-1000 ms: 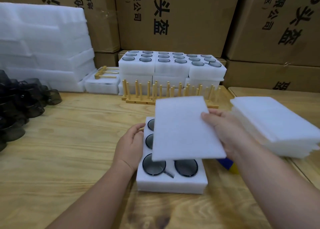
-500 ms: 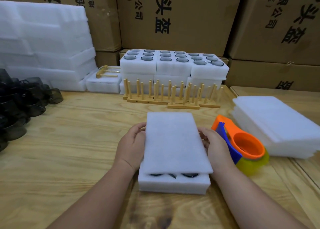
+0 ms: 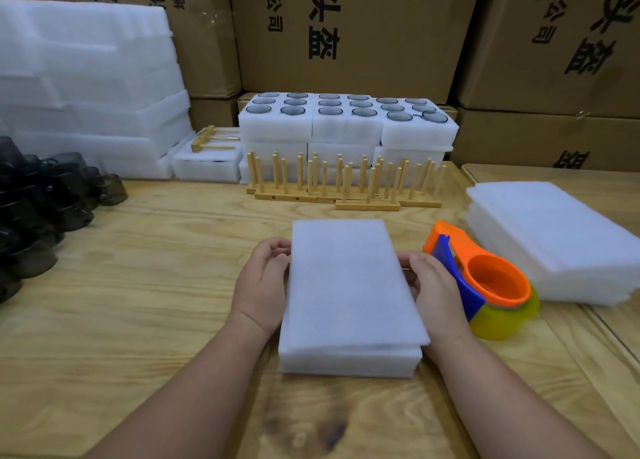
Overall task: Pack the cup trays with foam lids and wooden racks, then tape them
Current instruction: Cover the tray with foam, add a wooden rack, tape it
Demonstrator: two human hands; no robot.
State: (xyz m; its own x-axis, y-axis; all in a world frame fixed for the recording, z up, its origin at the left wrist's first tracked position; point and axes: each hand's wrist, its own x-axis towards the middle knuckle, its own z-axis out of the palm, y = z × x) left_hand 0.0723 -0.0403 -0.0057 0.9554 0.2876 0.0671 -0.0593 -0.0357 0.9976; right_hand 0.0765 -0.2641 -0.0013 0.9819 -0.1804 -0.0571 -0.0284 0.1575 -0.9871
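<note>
Now I square the foam lid (image 3: 349, 282) on the cup tray (image 3: 349, 363), left hand (image 3: 261, 285) and right hand (image 3: 434, 299) each in a curled grip at its long edges, flush before taping.

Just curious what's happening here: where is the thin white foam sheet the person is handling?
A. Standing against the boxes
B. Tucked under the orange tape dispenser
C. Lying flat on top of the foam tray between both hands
C: the foam sheet lies flat on the foam tray, with the left hand and right hand at its sides.
</note>
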